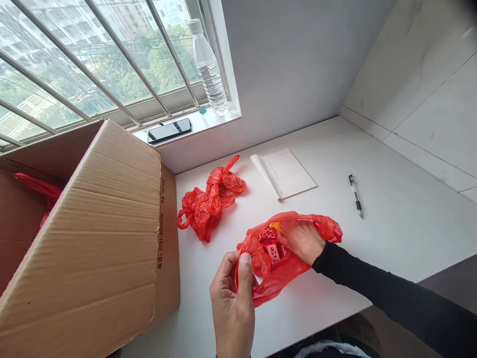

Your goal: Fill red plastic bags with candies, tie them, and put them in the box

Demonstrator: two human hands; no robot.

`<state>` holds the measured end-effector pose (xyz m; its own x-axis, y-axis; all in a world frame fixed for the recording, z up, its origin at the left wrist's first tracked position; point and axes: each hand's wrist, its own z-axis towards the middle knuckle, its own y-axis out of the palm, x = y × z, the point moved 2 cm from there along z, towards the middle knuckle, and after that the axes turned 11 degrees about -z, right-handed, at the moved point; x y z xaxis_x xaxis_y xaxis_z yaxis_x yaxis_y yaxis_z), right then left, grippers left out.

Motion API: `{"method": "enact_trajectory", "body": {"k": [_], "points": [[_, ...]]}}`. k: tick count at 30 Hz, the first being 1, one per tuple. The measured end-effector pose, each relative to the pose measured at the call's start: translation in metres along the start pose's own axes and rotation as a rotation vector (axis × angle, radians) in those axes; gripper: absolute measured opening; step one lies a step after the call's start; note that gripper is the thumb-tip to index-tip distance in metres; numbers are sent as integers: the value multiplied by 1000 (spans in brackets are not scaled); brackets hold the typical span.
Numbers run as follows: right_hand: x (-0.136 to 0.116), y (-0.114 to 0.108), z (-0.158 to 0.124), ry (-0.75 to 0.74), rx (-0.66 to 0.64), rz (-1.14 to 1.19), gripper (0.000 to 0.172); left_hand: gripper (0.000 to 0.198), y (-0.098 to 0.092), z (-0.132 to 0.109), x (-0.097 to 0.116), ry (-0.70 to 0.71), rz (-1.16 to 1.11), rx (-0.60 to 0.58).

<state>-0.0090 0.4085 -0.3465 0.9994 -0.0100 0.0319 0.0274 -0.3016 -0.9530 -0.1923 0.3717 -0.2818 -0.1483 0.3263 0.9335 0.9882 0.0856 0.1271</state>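
Observation:
A red plastic bag (286, 276) lies spread at the front of the white table, its mouth facing up. My left hand (233, 293) pinches the near left edge of this bag between thumb and fingers. Inside the bag are several small red wrapped packets (273, 252) with pale printed labels, and a yellow-orange packet (277, 227). My right hand (303, 241) reaches into the bag, right beside those packets. Its fingertips are mostly hidden among the packets and plastic, so I cannot tell whether it grips one.
Two knotted red bags (203, 214) sit behind on the left. An open cardboard box (93, 223) fills the left side. Toward the wall lie a notebook (294, 174) and a pen (356, 196). The windowsill holds a phone (169, 130) and a water bottle (210, 74).

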Motion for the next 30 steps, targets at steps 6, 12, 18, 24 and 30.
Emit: {"method": "enact_trajectory", "body": {"k": [6,12,18,24,30], "points": [[0,6,8,27,38,-22,41,39,2,2,0,0,0,-22],[3,10,10,3,49,-25,45,38,2,4,-1,-21,-1,-39],[4,7,10,-8,38,-32,47,37,-1,7,-2,-32,-6,-23],[2,-2,-8,-58,16,-37,40,43,0,5,3,-37,-31,41],[-1,-6,-32,-218,-34,-30,24,47,-3,5,4,-45,-86,107]]}}
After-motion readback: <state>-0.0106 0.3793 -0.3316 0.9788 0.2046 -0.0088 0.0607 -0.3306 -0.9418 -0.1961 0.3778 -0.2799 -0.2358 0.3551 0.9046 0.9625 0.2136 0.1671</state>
